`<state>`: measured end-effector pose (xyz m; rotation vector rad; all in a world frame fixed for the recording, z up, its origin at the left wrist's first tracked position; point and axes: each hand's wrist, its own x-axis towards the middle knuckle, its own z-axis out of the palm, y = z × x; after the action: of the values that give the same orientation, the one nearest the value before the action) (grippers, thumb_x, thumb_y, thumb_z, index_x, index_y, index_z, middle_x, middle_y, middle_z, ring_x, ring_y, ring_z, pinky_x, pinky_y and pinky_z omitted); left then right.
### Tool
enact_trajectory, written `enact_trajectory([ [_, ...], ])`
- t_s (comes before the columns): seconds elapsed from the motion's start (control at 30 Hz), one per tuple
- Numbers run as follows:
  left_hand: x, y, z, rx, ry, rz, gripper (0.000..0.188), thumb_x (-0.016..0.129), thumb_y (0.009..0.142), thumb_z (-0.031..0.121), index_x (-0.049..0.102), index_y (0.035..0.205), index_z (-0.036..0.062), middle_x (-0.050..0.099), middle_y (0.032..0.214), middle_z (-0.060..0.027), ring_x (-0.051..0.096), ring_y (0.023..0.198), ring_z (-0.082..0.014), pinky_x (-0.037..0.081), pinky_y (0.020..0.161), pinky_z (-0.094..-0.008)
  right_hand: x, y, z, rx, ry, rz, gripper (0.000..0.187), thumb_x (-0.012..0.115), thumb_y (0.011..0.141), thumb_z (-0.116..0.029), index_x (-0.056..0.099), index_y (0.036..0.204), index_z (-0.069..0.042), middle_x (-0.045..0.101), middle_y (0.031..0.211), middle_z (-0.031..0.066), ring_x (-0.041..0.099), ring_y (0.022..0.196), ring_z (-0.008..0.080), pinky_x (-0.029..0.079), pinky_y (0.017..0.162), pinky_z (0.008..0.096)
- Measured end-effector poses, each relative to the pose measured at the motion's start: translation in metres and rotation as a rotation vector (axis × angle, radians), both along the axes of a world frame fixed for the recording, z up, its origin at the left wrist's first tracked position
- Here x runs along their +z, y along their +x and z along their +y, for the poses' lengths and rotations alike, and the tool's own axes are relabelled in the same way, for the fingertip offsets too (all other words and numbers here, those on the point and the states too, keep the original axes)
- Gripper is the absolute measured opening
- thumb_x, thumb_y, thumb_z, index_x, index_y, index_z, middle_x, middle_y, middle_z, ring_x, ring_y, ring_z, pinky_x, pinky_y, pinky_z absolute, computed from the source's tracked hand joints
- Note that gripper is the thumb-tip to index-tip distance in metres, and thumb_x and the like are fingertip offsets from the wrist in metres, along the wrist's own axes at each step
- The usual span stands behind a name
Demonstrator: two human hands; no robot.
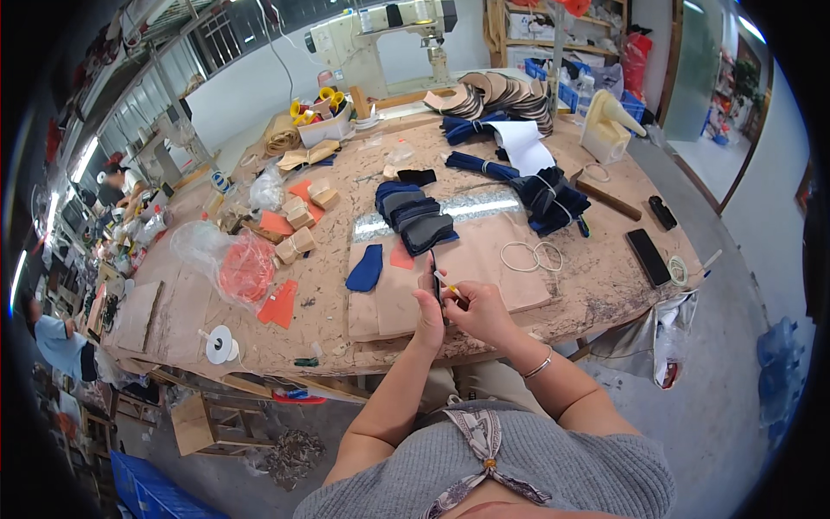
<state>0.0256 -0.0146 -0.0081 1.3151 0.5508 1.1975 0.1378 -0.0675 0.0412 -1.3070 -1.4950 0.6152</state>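
Observation:
In front of my body, over a pale board [372, 316] on the worktable, my left hand [427, 313] is closed on a thin dark cut piece [434, 261], held upright and edge-on. My right hand [482, 313] pinches a slim pen-like tool [447, 283] with a whitish-yellow end, its tip close to that piece. Just beyond my hands lies an overlapping row of dark blue and grey cut pieces [415, 216]. One blue piece [365, 268] rests alone on the board's left, and a small orange-red piece [402, 254] lies near the row.
Tied dark blue bundles [549, 201] and stacked curved pieces [493, 93] sit at the far right. A wooden-handled tool [609, 199], a black phone [648, 258] and a glue pot [605, 128] line the right. Plastic-wrapped red material [246, 268] and a white spool [222, 344] stand left.

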Motion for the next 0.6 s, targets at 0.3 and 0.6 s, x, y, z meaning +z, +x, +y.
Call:
enact_trajectory([
  [0.3,0.002,0.002,-0.001,0.149,0.219,0.154,0.103,0.013,0.079,0.083,0.015,0.150,0.0090,0.035,0.120,-0.0053,0.038,0.101,-0.0151,0.035,0.092,-0.0287,0.002,0.002,0.003,0.024,0.044,-0.070,0.017,0.066,0.078,-0.010,0.062,0.074,0.006,0.061,0.064,0.0162,0.060,0.053,0.0198,0.044,0.050,0.0322],
  [0.6,-0.004,-0.002,0.004,0.116,0.228,0.183,0.102,0.014,0.080,0.082,0.010,0.151,0.0093,0.032,0.117,-0.0064,0.039,0.099,-0.0153,0.039,0.088,-0.0273,0.012,0.004,0.003,0.073,0.026,-0.133,0.017,0.064,0.077,-0.010,0.059,0.071,0.005,0.061,0.067,0.0181,0.060,0.055,0.0272,0.045,0.052,0.0357],
])
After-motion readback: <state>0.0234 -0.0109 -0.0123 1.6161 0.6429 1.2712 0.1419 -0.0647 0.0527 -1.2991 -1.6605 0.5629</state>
